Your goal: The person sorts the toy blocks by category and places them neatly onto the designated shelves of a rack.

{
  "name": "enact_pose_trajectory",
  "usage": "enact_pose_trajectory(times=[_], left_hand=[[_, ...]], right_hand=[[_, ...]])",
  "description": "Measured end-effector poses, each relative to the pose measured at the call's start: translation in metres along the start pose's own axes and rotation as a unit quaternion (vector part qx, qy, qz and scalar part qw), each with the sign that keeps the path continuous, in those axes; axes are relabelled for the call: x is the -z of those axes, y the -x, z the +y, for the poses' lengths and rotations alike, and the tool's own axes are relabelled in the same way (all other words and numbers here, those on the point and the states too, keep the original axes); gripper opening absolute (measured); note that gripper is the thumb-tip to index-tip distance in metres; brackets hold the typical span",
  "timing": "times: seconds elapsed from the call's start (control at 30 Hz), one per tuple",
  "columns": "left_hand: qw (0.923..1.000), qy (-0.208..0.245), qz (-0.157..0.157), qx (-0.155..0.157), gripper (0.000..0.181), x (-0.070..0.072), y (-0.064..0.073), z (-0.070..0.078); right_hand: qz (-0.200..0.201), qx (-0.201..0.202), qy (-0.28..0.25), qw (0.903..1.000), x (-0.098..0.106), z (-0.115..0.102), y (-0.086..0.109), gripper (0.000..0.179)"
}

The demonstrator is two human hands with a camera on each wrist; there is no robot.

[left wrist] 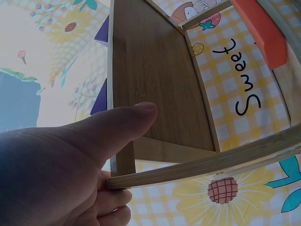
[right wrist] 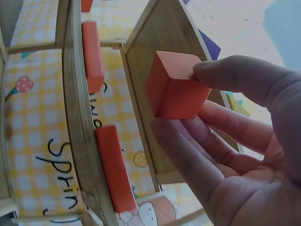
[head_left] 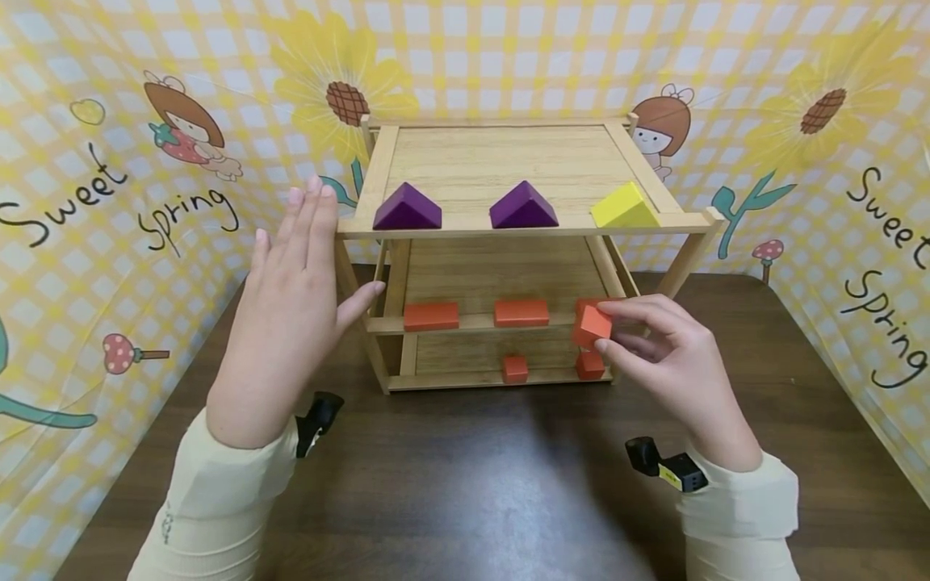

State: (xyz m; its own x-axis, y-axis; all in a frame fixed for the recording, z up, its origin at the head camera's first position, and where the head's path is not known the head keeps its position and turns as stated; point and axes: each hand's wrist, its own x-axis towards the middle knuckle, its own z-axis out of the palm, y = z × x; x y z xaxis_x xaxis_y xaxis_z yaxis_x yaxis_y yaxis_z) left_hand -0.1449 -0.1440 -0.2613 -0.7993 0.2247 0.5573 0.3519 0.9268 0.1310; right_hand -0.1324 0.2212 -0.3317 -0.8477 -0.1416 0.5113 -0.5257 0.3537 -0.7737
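Observation:
My right hand (head_left: pixel 672 347) pinches an orange cube (head_left: pixel 596 323) between thumb and fingers, in front of the right end of the wooden shelf's (head_left: pixel 530 377) middle tier. In the right wrist view the same cube (right wrist: pixel 176 87) shows large between the fingertips. My left hand (head_left: pixel 294 303) has its fingers straight and lies along the shelf's left front corner, thumb pointing out to the right. On the middle tier lie orange rectangular blocks (head_left: pixel 432 315), one partly hidden behind the held cube. Two small orange cubes (head_left: pixel 515 369) sit on the bottom tier's front edge.
Along the top tier's front edge stand two purple triangular blocks (head_left: pixel 524 205) and a yellow one (head_left: pixel 626 206). The shelf stands on a dark wooden table (head_left: pixel 450 484), with a checked yellow cloth (head_left: pixel 479 56) behind and at both sides.

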Motion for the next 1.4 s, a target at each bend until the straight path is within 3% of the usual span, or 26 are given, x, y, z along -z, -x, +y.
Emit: enact_pose_trajectory(times=[0.37, 0.73, 1.1, 1.4], left_hand=[[1.0, -0.001, 0.005, -0.002, 0.094, -0.001, 0.0, 0.0], [1.0, -0.001, 0.004, -0.001, 0.093, -0.001, 0.001, 0.001], [0.9999, 0.003, -0.012, 0.001, 0.096, 0.0, -0.001, 0.0], [1.0, -0.005, -0.003, -0.004, 0.096, 0.0, 0.0, 0.0]], right_hand=[[-0.018, 0.044, -0.047, 0.9978, -0.023, -0.003, 0.003, 0.041], [-0.034, 0.074, -0.035, 0.9961, -0.047, 0.001, 0.005, 0.038], [-0.06, 0.068, -0.066, 0.9937, -0.067, 0.003, 0.009, 0.038], [-0.099, 0.038, -0.065, 0.9923, -0.086, 0.004, 0.012, 0.036]])
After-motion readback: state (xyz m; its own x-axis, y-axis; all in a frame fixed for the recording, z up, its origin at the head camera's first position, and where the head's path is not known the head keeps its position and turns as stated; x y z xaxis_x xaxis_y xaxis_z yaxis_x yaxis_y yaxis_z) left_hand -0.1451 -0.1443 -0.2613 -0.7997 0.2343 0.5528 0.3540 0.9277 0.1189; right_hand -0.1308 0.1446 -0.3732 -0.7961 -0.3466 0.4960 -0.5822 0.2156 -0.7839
